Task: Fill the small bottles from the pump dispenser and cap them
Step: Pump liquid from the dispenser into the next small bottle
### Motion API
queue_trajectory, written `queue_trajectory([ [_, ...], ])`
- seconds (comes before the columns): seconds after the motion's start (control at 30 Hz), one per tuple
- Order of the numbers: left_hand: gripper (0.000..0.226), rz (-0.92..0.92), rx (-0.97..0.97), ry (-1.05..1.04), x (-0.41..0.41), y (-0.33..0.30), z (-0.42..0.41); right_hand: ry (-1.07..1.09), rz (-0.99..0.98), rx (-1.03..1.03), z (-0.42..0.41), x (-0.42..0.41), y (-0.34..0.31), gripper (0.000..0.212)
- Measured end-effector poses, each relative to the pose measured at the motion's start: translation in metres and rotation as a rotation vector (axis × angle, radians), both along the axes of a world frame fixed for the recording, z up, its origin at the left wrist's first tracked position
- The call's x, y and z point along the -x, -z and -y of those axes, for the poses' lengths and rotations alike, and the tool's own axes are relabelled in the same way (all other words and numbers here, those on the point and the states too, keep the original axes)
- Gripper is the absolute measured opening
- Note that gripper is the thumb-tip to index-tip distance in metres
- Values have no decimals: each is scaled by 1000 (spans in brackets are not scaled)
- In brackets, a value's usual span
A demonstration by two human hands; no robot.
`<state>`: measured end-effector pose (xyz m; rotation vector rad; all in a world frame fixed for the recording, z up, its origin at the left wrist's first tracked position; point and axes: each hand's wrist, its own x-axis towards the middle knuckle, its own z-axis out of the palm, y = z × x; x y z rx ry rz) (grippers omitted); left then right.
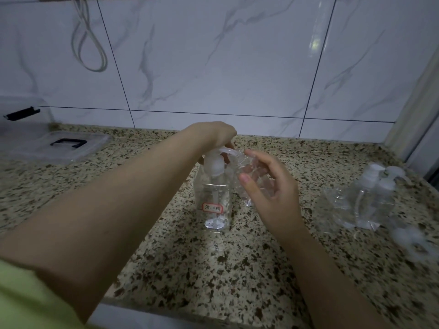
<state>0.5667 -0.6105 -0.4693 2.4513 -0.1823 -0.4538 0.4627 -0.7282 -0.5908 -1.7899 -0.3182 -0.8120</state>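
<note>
Head view showed the left hand (pixel 215 135) pressing the pump dispenser (pixel 215 186) at frame centre on the desk (pixel 213 269), while the right hand (pixel 268 191) gripped a clear small bottle (pixel 249 172) at the spout. Capped bottles (pixel 370 198) lay at right; filling seemed still underway.

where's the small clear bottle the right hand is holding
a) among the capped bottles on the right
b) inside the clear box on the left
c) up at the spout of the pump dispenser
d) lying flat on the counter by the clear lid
c: the right hand holds the small clear bottle at the spout of the pump dispenser, while the left hand rests on the pump head.
</note>
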Motion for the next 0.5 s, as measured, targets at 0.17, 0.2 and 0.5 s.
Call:
queue_trajectory([
  [0.17,40,6,19,34,3,1,3,-3,-9,-4,0,-1,-1,37],
  [0.2,41,15,3,35,2,-1,3,-7,-13,-5,0,0,-1,38],
  [0.5,37,24,-2,12,0,-1,0,-43,-33,-47,2,0,0,37],
])
